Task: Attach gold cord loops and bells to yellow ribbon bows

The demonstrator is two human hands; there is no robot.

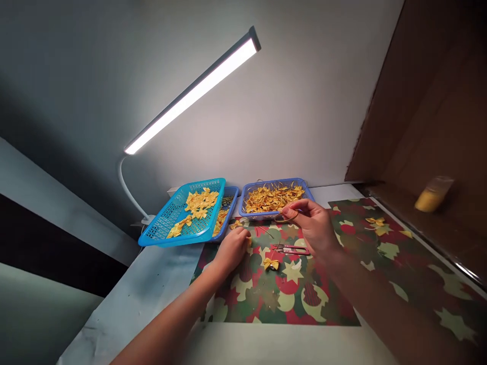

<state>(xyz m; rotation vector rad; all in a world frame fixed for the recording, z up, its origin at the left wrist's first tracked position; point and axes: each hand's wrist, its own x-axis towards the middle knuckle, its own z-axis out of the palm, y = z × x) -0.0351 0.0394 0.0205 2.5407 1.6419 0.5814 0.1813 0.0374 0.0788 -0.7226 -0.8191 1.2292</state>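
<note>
My left hand [234, 248] rests on the patterned mat [342, 299], fingers curled over a small yellow bow at its tip. My right hand [314, 225] hovers in front of the dark blue basket [277, 215], pinching a thin gold loop of ribbon [286, 218] between thumb and fingers. Red thread snips [292, 249] lie on the mat just below my right hand. A finished yellow bow [271, 263] lies between my two hands.
A light blue basket [167, 223] with yellow bows sits tilted on another basket [230, 195] at the left. A lit bar lamp [190, 94] reaches overhead. Another bow [375, 221] lies at the mat's right. A yellow object [431, 195] lies on the brown board.
</note>
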